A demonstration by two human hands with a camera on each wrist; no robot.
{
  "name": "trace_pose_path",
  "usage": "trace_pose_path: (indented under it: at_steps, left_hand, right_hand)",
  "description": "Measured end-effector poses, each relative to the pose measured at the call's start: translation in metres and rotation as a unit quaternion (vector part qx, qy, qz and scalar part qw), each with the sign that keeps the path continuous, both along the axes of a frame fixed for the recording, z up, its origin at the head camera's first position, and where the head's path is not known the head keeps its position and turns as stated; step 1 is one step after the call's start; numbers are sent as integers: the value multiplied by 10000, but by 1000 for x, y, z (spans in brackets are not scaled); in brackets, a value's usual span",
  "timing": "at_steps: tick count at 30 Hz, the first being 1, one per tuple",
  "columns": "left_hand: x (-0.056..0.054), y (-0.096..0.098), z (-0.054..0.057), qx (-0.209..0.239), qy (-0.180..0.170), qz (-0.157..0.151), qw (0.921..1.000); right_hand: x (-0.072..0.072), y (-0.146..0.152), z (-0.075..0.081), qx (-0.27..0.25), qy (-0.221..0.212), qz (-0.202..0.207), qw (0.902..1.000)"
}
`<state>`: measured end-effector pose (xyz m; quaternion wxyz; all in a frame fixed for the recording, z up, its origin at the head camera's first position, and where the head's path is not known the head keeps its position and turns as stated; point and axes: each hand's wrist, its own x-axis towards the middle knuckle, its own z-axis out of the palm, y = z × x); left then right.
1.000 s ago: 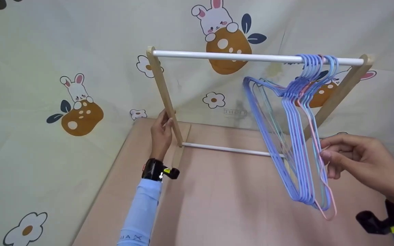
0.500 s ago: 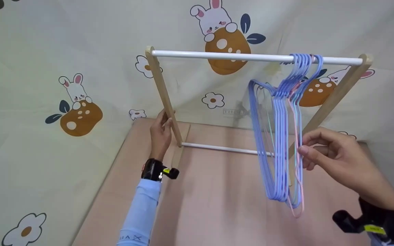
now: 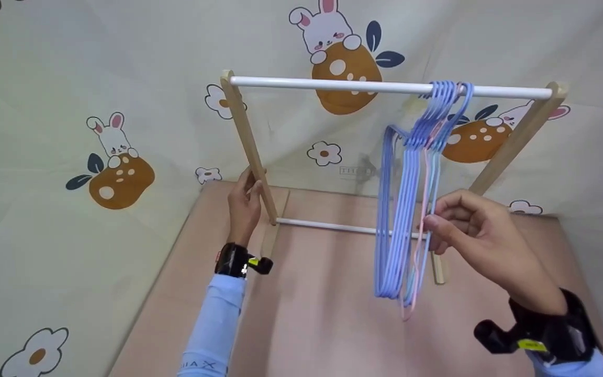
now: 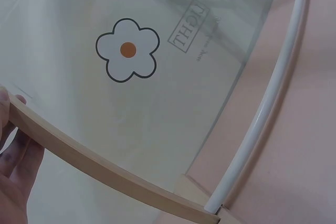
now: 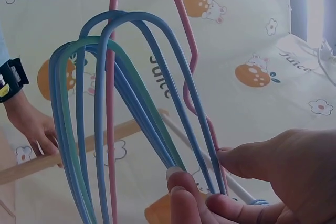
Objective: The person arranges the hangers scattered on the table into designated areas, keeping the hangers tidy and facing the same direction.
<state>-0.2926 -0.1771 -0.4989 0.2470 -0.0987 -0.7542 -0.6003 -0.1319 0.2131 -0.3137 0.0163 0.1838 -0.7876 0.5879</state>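
Note:
A bunch of blue hangers (image 3: 406,204), with a pink hanger (image 3: 425,183) and a green one (image 5: 126,56) among them, hangs by its hooks from the white top rod (image 3: 322,84) of a small wooden rack. My right hand (image 3: 477,230) holds the bunch by its right side, thumb and fingers on the wires in the right wrist view. My left hand (image 3: 244,207) grips the lower part of the rack's left wooden post (image 3: 246,139). In the left wrist view, that hand (image 4: 21,177) is partly cut off at the frame's edge.
The rack stands on a pinkish surface (image 3: 322,309). A lower white rod (image 3: 333,226) joins its sides near the base, and the right post (image 3: 521,139) rises beyond my right hand. A pale sheet (image 3: 139,262) printed with rabbits and flowers covers the wall.
My right hand has moved left, and the hangers have slid left along the top rod with it, now bunched closer together. My left hand stays on the post.

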Motion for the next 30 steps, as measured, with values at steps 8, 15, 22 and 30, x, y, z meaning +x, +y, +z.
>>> trace_pose_path:
  at_steps: [8, 15, 22, 30]
  left_hand:
    - [0, 2, 2, -3, -82, 5, 10000]
    - [0, 3, 6, -15, -63, 3, 10000]
    - [0, 2, 5, 36, -101, 6, 9999]
    - [1, 3, 3, 62, -221, -13, 9997]
  right_hand:
    - [-6, -6, -3, -171, -134, 111, 9997]
    - [-6, 8, -6, -137, -194, 1, 9997]
    - [-7, 23, -11, 77, -133, -160, 9998]
    - [-5, 39, -19, -505, -159, 19, 9986]
